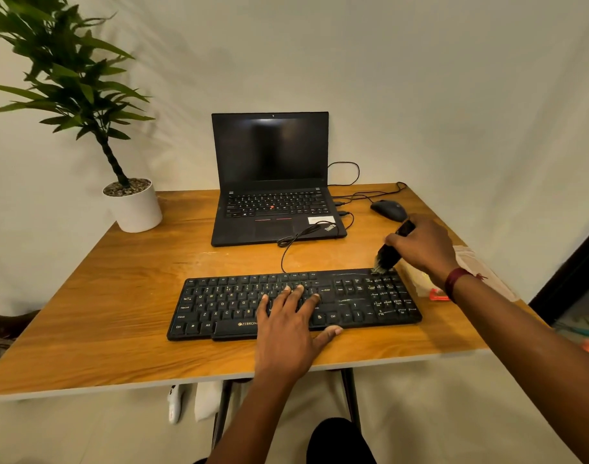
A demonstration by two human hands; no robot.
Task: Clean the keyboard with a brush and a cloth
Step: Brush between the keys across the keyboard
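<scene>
Dark knee (340, 440) at the near edge, low beneath the wooden desk (119, 296). Farther in, left hand (286, 316) laid flat on the middle of the black keyboard (219, 306), fingers (298, 293) straight and spread across the keys, thumb against the near rim. Keyboard lying lengthwise on the near half of the desk, slightly right of centre, cable (288, 246) looping from its far edge toward the laptop. At the far right corner of the keyboard, right hand (423, 246) with a dark red wristband (454, 279), fingers curled round the dark handle of a brush (392, 249). Brush tilted, bristles down and touching the keys above the number pad. Just right of the keyboard, pale cloth (474, 262) on the desk, partly hidden behind the right wrist. Farther back, black mouse (388, 209) to the right, open laptop (269, 182) with a dark screen in the middle, white plant pot (134, 205) at the far left corner.
</scene>
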